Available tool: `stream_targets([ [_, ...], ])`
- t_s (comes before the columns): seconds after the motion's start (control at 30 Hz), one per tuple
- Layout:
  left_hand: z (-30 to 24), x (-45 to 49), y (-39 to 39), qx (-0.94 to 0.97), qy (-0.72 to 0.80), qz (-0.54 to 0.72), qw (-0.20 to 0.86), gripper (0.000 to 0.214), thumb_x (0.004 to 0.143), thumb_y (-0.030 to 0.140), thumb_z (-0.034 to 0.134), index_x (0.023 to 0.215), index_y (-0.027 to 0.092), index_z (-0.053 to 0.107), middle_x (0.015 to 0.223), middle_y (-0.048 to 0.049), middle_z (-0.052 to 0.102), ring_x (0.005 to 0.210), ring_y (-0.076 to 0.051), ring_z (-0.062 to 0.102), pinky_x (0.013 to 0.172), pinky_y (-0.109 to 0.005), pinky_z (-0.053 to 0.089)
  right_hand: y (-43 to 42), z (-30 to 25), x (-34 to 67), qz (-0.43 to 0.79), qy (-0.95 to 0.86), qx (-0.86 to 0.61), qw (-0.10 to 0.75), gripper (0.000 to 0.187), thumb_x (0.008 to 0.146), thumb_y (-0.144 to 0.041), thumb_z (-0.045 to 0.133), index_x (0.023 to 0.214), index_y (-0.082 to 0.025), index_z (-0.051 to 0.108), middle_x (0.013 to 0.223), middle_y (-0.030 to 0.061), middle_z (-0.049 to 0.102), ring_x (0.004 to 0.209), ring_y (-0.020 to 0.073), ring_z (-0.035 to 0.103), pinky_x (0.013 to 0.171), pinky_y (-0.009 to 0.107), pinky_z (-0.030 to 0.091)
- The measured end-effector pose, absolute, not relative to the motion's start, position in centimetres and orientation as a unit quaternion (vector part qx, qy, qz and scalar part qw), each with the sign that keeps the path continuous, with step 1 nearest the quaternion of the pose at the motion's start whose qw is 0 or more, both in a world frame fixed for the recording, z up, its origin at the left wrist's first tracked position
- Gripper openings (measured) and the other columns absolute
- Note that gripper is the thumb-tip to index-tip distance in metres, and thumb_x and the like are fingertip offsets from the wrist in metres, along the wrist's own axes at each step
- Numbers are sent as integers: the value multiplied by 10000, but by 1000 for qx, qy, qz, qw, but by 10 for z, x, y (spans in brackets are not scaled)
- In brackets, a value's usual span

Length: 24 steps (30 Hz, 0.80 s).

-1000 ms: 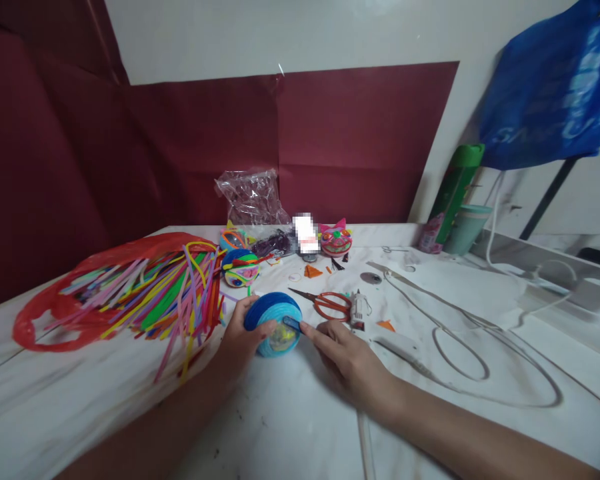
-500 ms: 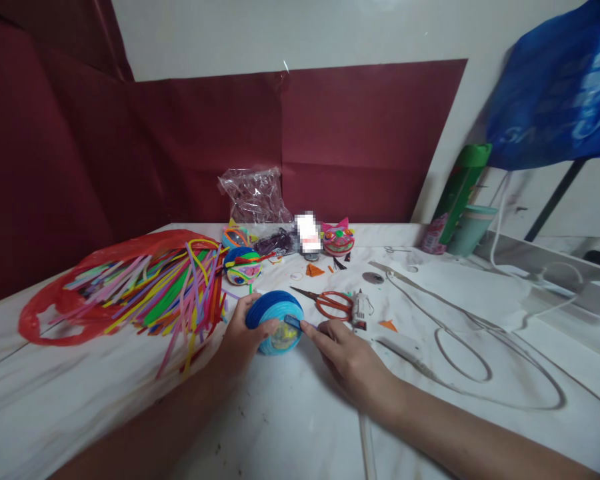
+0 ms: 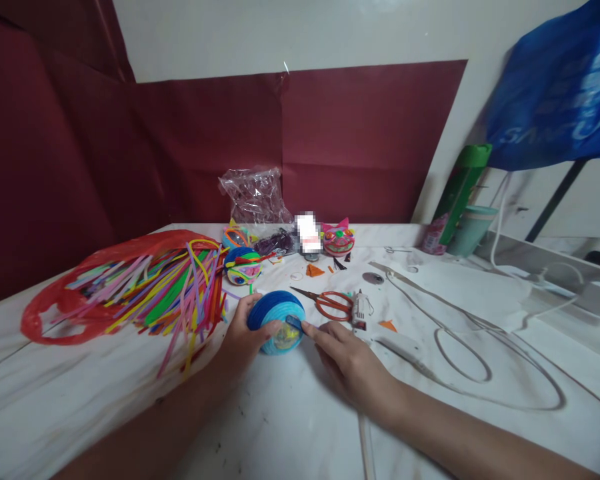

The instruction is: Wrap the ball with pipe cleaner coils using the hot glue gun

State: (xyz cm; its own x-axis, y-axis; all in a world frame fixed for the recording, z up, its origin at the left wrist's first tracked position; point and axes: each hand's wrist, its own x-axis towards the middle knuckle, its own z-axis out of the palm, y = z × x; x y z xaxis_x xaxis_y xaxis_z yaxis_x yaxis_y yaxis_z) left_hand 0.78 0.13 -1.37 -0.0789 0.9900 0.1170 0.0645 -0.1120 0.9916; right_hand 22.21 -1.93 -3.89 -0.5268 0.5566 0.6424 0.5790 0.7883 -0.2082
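Observation:
A ball wrapped in blue strips (image 3: 276, 320) rests on the white table (image 3: 290, 413) in front of me. My left hand (image 3: 240, 340) cups its left side, thumb on its clear front. My right hand (image 3: 347, 363) reaches from the right, and its fingertips press a short dark blue strip (image 3: 294, 323) against the ball's right side. Red-handled scissors (image 3: 327, 303) and a white glue gun (image 3: 360, 310) lie just behind my right hand.
A red plastic bag spilling several coloured strips (image 3: 145, 293) lies at the left. Other decorated balls (image 3: 243, 265) and a pink cat-faced one (image 3: 337, 240) sit further back, beside a clear bag (image 3: 253, 193). A white cord (image 3: 480, 360) loops across the right side. A green box (image 3: 460, 187) and cup (image 3: 470, 230) stand at the back right.
The hands and ball stay almost where they were. My right fingertips keep pressing the blue strip on the ball, shifted very slightly right.

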Motion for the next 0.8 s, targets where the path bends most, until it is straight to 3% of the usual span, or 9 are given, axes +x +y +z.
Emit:
stream_targets([
  [0.43,-13,9,0,517,495,537,446,641,584,377,750,1145,194,501,996,-57,617,876,-250,622,762,-377,511,-19,-37,220,29,-853,-302,425,485,920,-90,404,1382,-228,454,898,74,607,795,179,630,689,292,574],
  [0.6,-14,8,3,516,494,541,444,612,580,386,742,1119,204,516,997,-52,612,878,-250,613,760,-366,497,-11,-35,226,66,-804,-343,480,409,929,-150,453,1323,-241,511,1045,95,684,988,216,653,843,358,561],
  [0.8,-17,6,4,521,490,535,450,612,623,414,745,1153,202,524,1013,-60,635,933,-264,620,786,-365,496,-9,-40,224,100,-788,-369,482,357,911,-193,479,1259,-222,554,1108,100,696,1040,224,656,877,370,554],
])
